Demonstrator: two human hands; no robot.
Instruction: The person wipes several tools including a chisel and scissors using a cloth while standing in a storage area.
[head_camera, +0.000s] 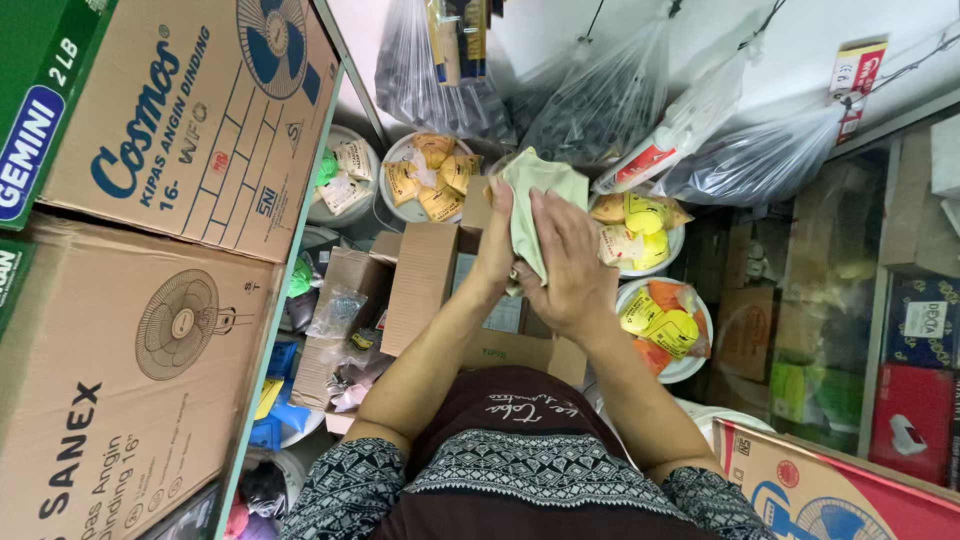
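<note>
Pale green cloth (535, 195) sits pressed between both hands, up in front of the chest. The left hand (495, 245) grips one side and the right hand (572, 265) lies flat over the other. It looks soft and light, easy to hold by its edges. Below are open cardboard boxes (420, 290) and white tubs (655, 300) in a crowded shop.
</note>
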